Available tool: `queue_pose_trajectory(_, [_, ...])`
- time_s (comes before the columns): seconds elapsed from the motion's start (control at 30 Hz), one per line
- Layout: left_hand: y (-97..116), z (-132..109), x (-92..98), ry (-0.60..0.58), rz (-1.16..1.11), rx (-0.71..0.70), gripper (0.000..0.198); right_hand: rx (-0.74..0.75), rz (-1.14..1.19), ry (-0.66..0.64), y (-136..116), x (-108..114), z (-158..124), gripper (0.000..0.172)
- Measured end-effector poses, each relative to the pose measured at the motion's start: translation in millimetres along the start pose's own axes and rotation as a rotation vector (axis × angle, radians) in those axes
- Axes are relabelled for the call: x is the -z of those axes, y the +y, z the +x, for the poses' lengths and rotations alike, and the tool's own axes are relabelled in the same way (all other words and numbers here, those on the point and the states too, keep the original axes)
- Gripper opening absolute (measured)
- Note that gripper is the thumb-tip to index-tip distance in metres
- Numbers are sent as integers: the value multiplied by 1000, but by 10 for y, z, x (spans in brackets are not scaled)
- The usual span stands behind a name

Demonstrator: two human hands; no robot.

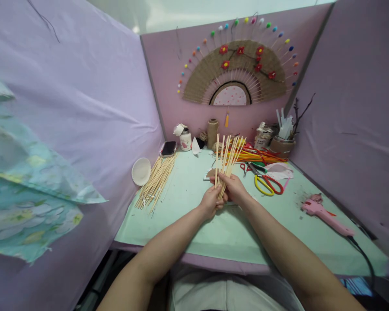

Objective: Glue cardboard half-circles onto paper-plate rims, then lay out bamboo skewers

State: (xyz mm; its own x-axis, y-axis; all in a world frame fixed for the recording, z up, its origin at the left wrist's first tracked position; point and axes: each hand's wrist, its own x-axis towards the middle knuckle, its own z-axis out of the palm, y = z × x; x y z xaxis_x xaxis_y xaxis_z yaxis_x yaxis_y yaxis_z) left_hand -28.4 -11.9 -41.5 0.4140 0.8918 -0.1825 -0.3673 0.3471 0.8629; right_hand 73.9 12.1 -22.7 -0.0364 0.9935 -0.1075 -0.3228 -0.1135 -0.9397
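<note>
Both hands meet above the middle of the table, closed around a loose bundle of thin wooden sticks (227,153) that stands upright and fans out at the top. My left hand (211,201) wraps the lower ends of the sticks. Just above it, my right hand (232,188) grips them from the right side, its fingers partly hidden behind the bundle. A half-round brown cardboard piece with a white edge (210,173) lies on the table behind the hands. To the left, a pile of the same sticks (157,179) is spread out beside a white round dish (141,171).
On the right lie scissors with red and yellow handles (268,185) and a pink glue gun (327,216) with its cord. Coloured strips (256,154), a twine roll (213,133), a jar (186,140) and a phone (169,148) line the back. A decorated fan (199,82) hangs on the wall.
</note>
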Motion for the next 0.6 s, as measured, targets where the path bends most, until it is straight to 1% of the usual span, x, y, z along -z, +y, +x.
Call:
queue_pose_trajectory(0.07, [7, -4, -2, -13, 7, 5, 45, -8, -15, 9, -5, 16, -4, 29])
queue_pose_trajectory(0.3, [26, -10, 16, -83, 86, 17, 55, 2, 29, 32, -2, 30, -4, 21])
queue_pose_trajectory(0.43, [12, 1, 33, -72, 96, 7, 56, 1, 16, 1, 7, 31, 4, 23])
queue_pose_trajectory(0.6, [4, 26, 52, -25, 99, -74, 56, 17, 17, -34, 19, 19, 2, 27])
